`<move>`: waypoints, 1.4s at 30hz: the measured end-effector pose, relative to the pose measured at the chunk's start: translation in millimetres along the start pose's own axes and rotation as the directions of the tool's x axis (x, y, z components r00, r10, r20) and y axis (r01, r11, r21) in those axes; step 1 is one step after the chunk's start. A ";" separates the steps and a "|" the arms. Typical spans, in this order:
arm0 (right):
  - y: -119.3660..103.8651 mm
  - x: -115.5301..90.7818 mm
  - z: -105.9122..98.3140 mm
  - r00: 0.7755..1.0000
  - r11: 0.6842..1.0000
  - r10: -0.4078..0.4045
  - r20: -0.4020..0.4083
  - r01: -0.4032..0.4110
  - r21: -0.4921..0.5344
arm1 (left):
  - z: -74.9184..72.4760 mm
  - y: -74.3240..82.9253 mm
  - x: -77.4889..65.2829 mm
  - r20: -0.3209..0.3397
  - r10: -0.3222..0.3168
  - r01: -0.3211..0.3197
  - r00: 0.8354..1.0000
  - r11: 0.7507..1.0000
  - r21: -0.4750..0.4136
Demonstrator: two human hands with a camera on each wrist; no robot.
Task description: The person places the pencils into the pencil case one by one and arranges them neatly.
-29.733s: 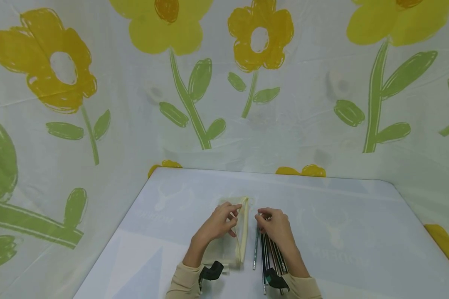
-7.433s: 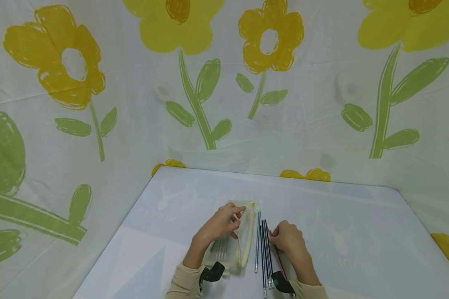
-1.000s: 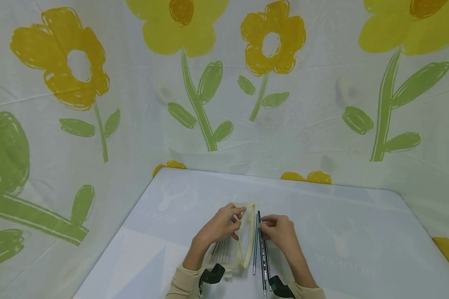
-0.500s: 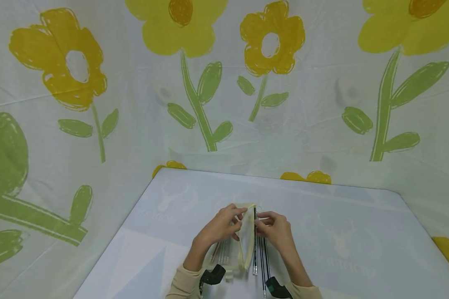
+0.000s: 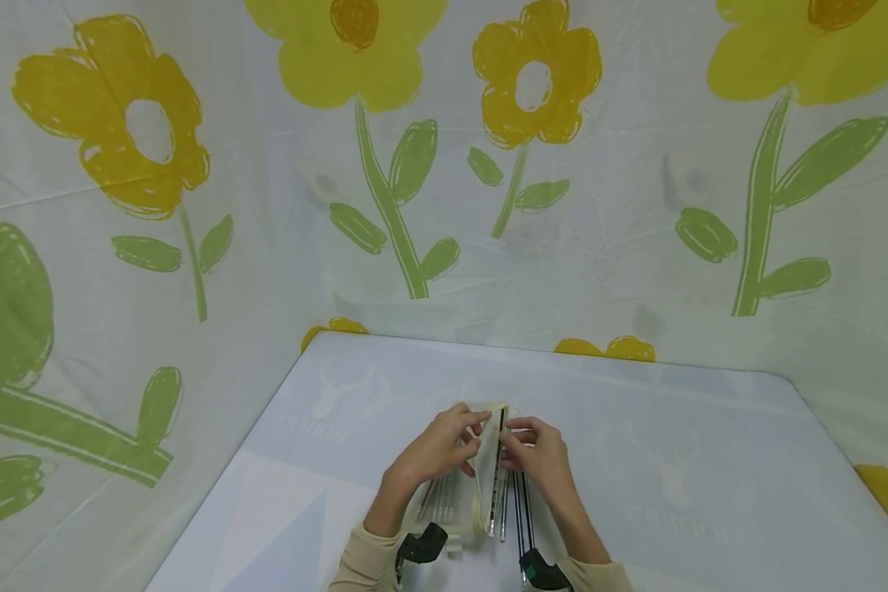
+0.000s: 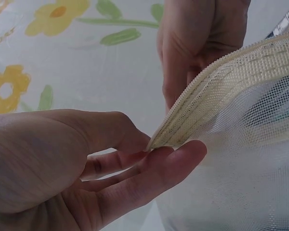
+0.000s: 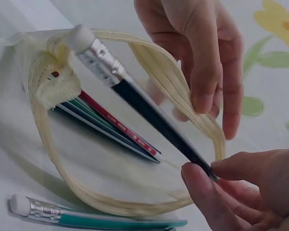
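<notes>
My left hand (image 5: 440, 440) pinches the cream zip edge of a see-through mesh pencil case (image 6: 231, 159), holding its mouth wide. Between thumb and fingers, my right hand (image 5: 543, 452) grips a dark pencil (image 7: 149, 113) near one end. That pencil slants over the case's mouth, its white eraser end toward the near side. Inside the case lie a red pencil (image 7: 115, 120) and several dark ones. A teal pencil (image 7: 96, 219) with a white eraser lies on the table right beside the zip rim.
A few dark pencils (image 5: 521, 510) lie on the white table (image 5: 673, 460) under my right wrist. Flower-printed cloth (image 5: 599, 271) hangs behind the table and along its sides.
The pencils beside the case have become fewer over the longer span, and several now lie inside it. In the last second my right hand brought the dark pencil left, over the case's mouth.
</notes>
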State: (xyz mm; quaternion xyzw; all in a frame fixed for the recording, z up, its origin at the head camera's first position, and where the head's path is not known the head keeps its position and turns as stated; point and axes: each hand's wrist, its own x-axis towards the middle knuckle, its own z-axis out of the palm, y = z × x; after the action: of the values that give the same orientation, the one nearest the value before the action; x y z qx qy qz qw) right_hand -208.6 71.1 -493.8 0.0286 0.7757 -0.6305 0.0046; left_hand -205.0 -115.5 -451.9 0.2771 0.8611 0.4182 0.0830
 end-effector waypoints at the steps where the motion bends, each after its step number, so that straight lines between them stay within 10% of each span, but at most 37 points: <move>1: 0.1 0.0 0.6 1.000 1.000 0.002 -0.001 -0.002 0.008 | 0.2 0.0 0.3 -0.001 0.000 0.000 1.000 1.000 0.001; 33: 0.4 -2.8 9.5 0.999 0.994 -0.001 -0.046 0.006 0.108 | 1.4 4.1 -0.4 0.021 -0.008 0.008 1.000 1.000 -0.010; 42: -2.2 -1.6 -1.7 1.000 0.999 -0.026 -0.016 0.026 -0.026 | 0.0 -0.2 0.5 0.013 -0.006 0.006 1.000 1.000 -0.013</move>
State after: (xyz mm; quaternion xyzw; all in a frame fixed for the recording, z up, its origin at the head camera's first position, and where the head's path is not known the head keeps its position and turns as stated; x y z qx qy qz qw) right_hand -207.1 72.2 -491.3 0.0237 0.7842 -0.6200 -0.0098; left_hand -205.4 -115.4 -452.0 0.2766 0.8586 0.4218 0.0914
